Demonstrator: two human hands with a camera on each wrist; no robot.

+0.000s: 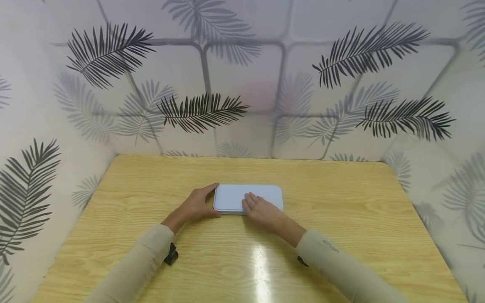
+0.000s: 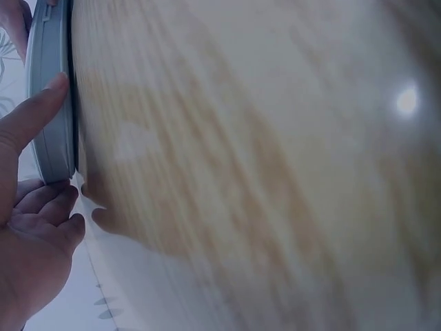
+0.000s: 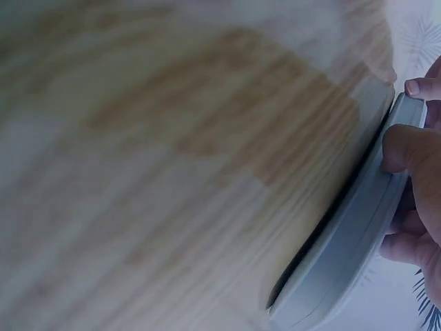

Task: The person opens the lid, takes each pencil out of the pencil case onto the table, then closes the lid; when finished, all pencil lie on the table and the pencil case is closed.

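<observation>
A flat white case [image 1: 230, 196], oblong with rounded corners, lies lengthwise across the wooden table. My left hand [image 1: 194, 206] grips its left end, thumb on the near side and fingers round the end and far corner. In the left wrist view the thumb presses the grey-white side wall of the case [image 2: 49, 138]. My right hand [image 1: 263, 213] lies over the near edge, right of the middle, with its fingers on the lid. The right wrist view shows that thumb against the side of the case [image 3: 348, 238], close to a thin seam.
The pale wood-grain table [image 1: 341, 202] reaches back to a wall covering [image 1: 242, 75] printed with dark feathery leaves, which also hangs at both sides. Black straps [image 1: 171, 254] show under the beige sleeves [image 1: 147, 252]. Light glares off the table's near part.
</observation>
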